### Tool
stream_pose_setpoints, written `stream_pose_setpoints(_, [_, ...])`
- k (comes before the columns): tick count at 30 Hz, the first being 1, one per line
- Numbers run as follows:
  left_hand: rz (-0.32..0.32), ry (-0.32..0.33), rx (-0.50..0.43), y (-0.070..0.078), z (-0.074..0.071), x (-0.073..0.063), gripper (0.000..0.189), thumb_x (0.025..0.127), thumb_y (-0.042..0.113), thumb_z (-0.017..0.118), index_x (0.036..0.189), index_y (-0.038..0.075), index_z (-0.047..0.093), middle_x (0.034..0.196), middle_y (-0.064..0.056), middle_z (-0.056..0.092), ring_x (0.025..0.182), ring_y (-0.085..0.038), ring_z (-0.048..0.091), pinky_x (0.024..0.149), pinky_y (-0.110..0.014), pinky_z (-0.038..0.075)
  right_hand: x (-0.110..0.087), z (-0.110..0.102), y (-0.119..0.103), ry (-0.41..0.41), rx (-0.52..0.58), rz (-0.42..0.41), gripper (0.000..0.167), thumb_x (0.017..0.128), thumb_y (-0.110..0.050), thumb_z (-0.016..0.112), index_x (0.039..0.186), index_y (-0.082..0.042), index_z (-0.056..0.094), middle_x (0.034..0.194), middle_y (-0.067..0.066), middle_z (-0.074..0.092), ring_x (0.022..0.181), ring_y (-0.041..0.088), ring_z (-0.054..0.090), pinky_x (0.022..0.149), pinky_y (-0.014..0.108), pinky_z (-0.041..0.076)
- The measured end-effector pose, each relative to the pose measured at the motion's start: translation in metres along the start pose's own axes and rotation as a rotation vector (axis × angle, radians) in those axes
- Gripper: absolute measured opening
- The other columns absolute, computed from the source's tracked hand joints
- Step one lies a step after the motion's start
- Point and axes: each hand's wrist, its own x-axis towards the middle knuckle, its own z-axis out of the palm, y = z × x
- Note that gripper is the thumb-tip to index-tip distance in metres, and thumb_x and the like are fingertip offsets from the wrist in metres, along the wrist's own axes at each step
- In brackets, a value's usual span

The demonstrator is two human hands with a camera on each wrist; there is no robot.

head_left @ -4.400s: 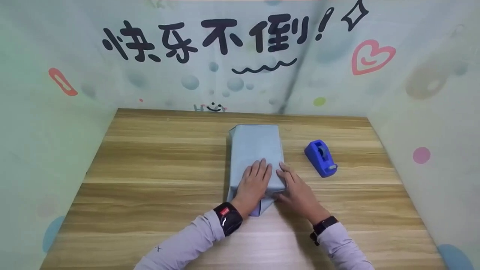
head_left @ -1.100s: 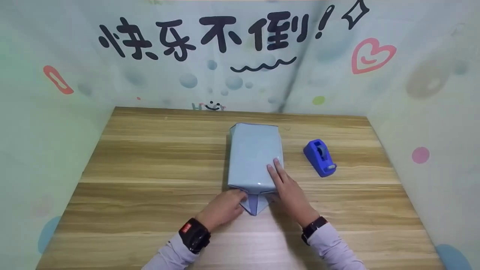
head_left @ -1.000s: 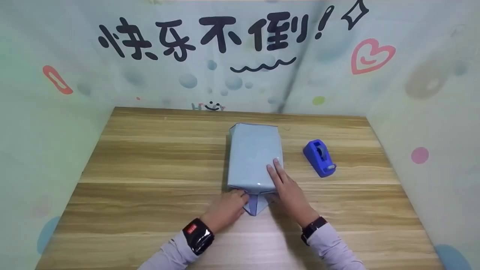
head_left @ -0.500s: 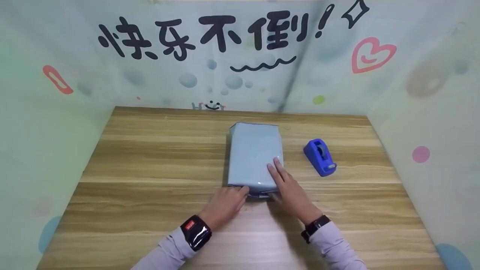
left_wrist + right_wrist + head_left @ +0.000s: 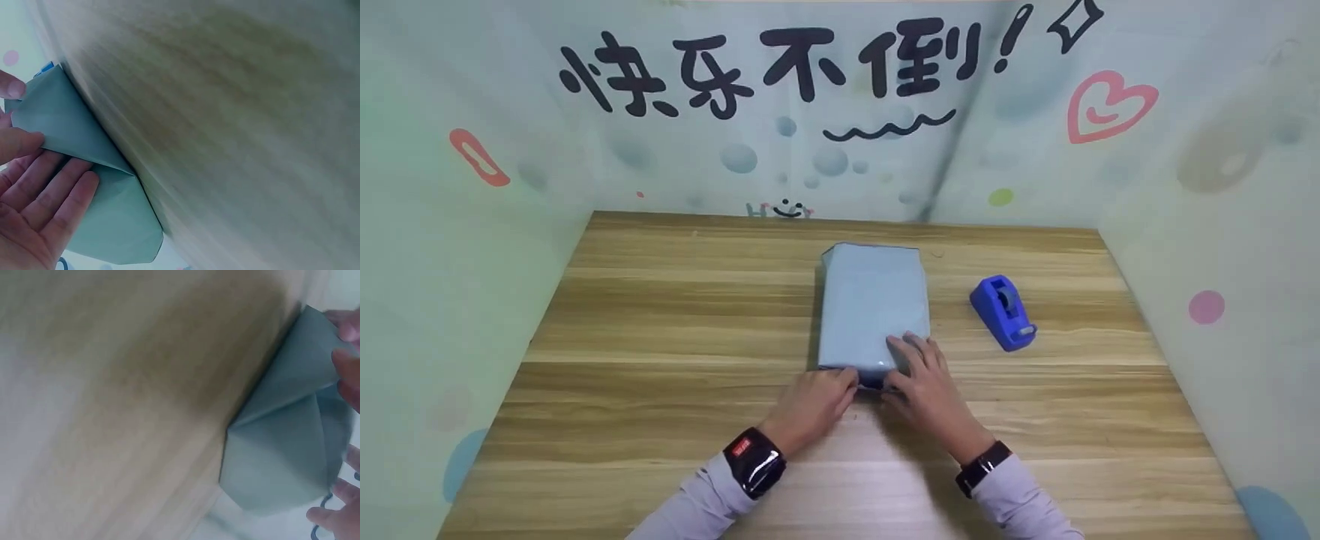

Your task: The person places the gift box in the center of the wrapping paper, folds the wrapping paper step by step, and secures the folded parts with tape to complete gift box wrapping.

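Note:
A box wrapped in pale blue paper (image 5: 870, 300) lies flat on the table, its near end toward me. A triangular paper flap (image 5: 73, 118) is folded up against that end, its pointed corner resting by the table. At the near left edge my left hand (image 5: 810, 409) pinches the flap, thumb outside and fingertips at its upper edge. My right hand (image 5: 934, 401) grips the near right corner, bent fingers on top and thumb toward the near end. Hands and box top hide most of the near end from the head view.
To the right of the box stands a blue tape dispenser (image 5: 1003, 313) with a roll in it. The wood-grain table (image 5: 660, 315) meets a printed backdrop (image 5: 885, 165) at the back and both sides.
The flap that stuck out toward me on the table is now raised against the box's near end. The left hand holds its place; the right hand's fingers have bent and shifted inward.

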Motion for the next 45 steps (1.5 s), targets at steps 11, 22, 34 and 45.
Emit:
stream_pose_setpoints(11, [0.072, 0.118, 0.157, -0.002, -0.006, 0.015, 0.051, 0.074, 0.018, 0.067, 0.122, 0.009, 0.051, 0.130, -0.010, 0.050, 0.124, -0.029, 0.044, 0.106, -0.041, 0.036, 0.006, 0.009, -0.004, 0.032, -0.105, 0.026, 0.015, 0.076, -0.007, 0.068, 0.086, -0.008, 0.058, 0.120, 0.018, 0.052, 0.108, 0.038, 0.048, 0.093, 0.061, 0.039])
stream_pose_setpoints(22, [0.040, -0.008, 0.358, -0.012, -0.002, 0.028, 0.054, 0.080, 0.042, 0.068, 0.122, 0.014, 0.051, 0.127, -0.007, 0.053, 0.120, -0.026, 0.047, 0.106, -0.039, 0.035, 0.007, 0.008, -0.003, 0.097, -0.077, 0.081, 0.018, 0.077, -0.005, 0.062, 0.088, -0.005, 0.048, 0.108, 0.012, 0.056, 0.099, 0.032, 0.050, 0.079, 0.045, 0.042])
stream_pose_setpoints(34, [0.045, -0.009, 0.268, -0.013, -0.010, 0.032, 0.048, 0.080, 0.045, 0.066, 0.116, 0.015, 0.056, 0.119, -0.005, 0.056, 0.111, -0.021, 0.050, 0.098, -0.036, 0.039, -0.022, -0.032, 0.094, 0.272, 0.009, 0.684, 0.038, 0.081, -0.015, 0.067, 0.109, 0.008, 0.055, 0.110, 0.029, 0.050, 0.103, 0.046, 0.044, 0.085, 0.057, 0.036])
stream_pose_setpoints(45, [0.037, -0.028, 0.291, -0.015, -0.011, 0.035, 0.047, 0.080, 0.045, 0.065, 0.114, 0.015, 0.057, 0.117, -0.005, 0.057, 0.108, -0.021, 0.051, 0.095, -0.035, 0.042, -0.034, -0.051, 0.150, -0.151, 0.116, 1.011, 0.045, 0.087, -0.022, 0.062, 0.119, 0.008, 0.056, 0.127, 0.035, 0.040, 0.116, 0.049, 0.031, 0.094, 0.059, 0.029])
